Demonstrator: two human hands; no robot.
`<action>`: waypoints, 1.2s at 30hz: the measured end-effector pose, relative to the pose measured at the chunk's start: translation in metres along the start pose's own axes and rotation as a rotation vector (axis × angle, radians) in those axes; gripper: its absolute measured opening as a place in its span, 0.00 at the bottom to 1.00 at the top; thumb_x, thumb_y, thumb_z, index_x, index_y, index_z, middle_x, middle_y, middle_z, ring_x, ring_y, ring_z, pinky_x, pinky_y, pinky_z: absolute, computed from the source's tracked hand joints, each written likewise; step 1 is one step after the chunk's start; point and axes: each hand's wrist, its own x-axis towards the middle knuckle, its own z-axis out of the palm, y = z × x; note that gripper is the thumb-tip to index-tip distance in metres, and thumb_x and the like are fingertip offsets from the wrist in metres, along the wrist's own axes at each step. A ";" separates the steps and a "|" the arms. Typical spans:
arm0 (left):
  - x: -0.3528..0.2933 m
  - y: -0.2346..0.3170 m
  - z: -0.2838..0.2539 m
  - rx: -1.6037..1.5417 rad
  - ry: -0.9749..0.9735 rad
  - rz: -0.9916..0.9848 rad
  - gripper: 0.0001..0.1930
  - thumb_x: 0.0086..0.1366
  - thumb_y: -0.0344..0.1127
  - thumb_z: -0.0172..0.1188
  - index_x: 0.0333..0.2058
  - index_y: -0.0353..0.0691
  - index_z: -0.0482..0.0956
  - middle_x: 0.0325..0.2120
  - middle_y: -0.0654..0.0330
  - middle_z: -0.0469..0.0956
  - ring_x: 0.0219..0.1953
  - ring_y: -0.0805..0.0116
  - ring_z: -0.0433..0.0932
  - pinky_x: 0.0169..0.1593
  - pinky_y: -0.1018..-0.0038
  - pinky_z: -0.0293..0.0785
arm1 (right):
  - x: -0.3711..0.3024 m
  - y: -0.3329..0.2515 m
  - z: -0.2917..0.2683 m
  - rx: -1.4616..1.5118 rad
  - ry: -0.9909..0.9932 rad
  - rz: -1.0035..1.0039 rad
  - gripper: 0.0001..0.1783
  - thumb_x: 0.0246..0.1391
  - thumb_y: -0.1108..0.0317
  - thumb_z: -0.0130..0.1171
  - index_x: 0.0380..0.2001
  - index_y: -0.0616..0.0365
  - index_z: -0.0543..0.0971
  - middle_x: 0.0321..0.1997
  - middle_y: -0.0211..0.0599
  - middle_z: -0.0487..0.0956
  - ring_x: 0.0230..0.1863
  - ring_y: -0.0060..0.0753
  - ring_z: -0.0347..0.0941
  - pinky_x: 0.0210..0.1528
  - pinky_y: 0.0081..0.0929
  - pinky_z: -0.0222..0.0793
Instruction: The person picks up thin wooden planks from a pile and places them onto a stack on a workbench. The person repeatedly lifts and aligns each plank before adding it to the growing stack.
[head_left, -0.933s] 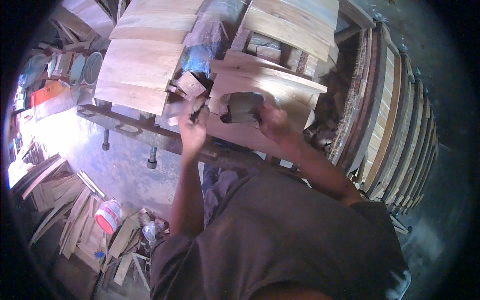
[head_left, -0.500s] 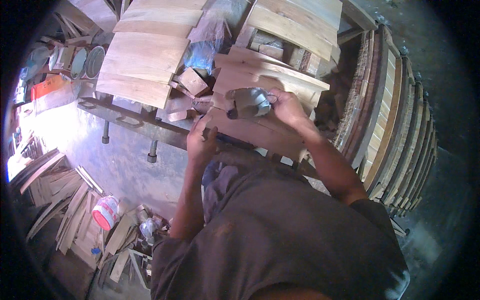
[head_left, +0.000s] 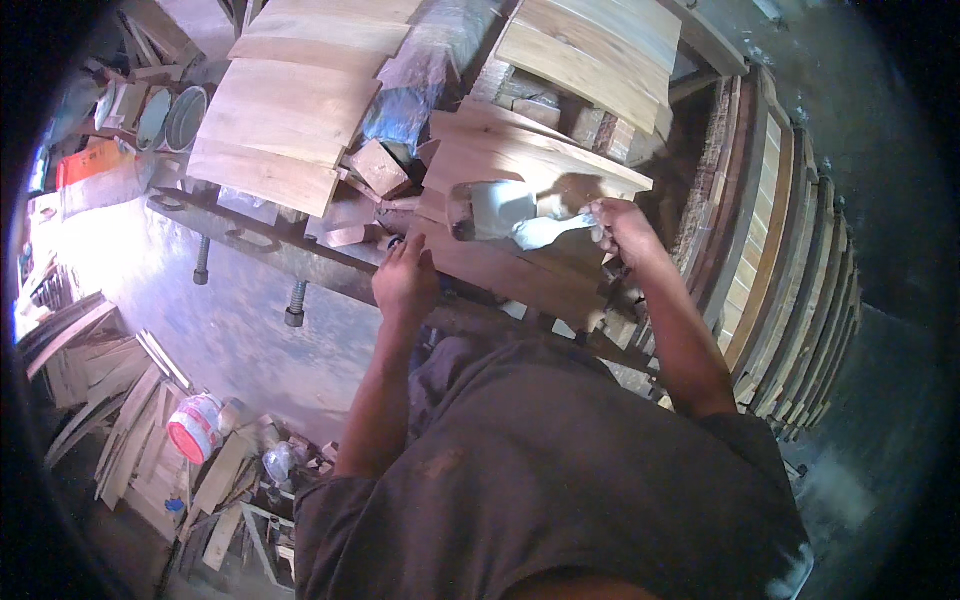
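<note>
The left hand (head_left: 405,285) is at the front edge of the bench, fingers curled beside a small dark item (head_left: 396,242); whether they pinch it cannot be determined. The right hand (head_left: 625,232) pinches the handle end of 1 white-coated, paddle-like tool (head_left: 553,230) between thumb and fingers. The tool points left, its broad end at the right edge of the container (head_left: 490,210), where contact cannot be confirmed. The container, with a white interior and a dark left side, is on the wooden boards (head_left: 540,275) between the 2 hands. To the left of the bench front, 2 threaded bolts (head_left: 296,303) hang below a metal beam (head_left: 325,267). Beyond the left hand is a wooden block (head_left: 380,168); farther back are blue plastic (head_left: 400,115) and a stack of pale planks (head_left: 285,110).
</note>
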 end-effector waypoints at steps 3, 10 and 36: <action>0.000 0.002 -0.003 0.012 -0.004 0.003 0.16 0.63 0.37 0.56 0.49 0.44 0.79 0.43 0.53 0.82 0.46 0.49 0.80 0.47 0.55 0.77 | 0.000 -0.011 -0.007 0.347 -0.051 -0.052 0.11 0.66 0.65 0.52 0.38 0.62 0.78 0.21 0.32 0.72 0.14 0.21 0.59 0.15 0.21 0.51; 0.001 -0.005 0.005 0.050 0.018 0.012 0.16 0.62 0.37 0.55 0.49 0.48 0.79 0.39 0.57 0.82 0.43 0.51 0.80 0.44 0.56 0.78 | 0.022 -0.079 0.049 0.394 0.149 -0.309 0.09 0.63 0.63 0.61 0.35 0.57 0.80 0.23 0.28 0.74 0.19 0.20 0.64 0.17 0.19 0.53; -0.002 -0.004 0.009 0.038 0.106 0.044 0.15 0.61 0.38 0.56 0.47 0.46 0.79 0.37 0.55 0.82 0.40 0.52 0.81 0.40 0.56 0.78 | 0.046 -0.086 0.065 -0.737 0.656 -0.697 0.10 0.57 0.59 0.61 0.37 0.51 0.82 0.36 0.46 0.83 0.40 0.53 0.79 0.44 0.45 0.73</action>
